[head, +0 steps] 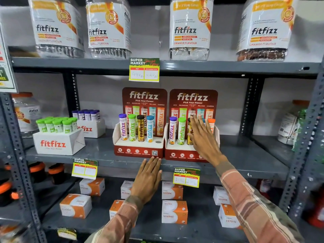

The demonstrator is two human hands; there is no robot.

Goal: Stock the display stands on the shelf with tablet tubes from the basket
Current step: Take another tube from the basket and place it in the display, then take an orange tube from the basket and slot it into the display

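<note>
— Where are the tubes?
— Behind the right hand (pixel 201 137), fingers spread wide, holding nothing, over the right stand (pixel 184 149).
— The left hand (pixel 149 178)?
— Flat, empty, on the shelf (pixel 245 165) edge below the left stand (pixel 138 148).

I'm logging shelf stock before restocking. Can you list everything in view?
Large fitfizz jars: four, white-orange labels, top shelf.
Red cardboard display stands: two, middle shelf centre; left holds four tubes, one hole empty.
White fitfizz boxes: two, middle shelf left, holding green-capped and purple-capped tubes.
Orange-white Vizinc cartons: about ten, bottom shelf.
Yellow price tags: three, shelf edges.
Left hand: open, at middle shelf edge.
Right hand: open, at right stand's tubes.
</note>
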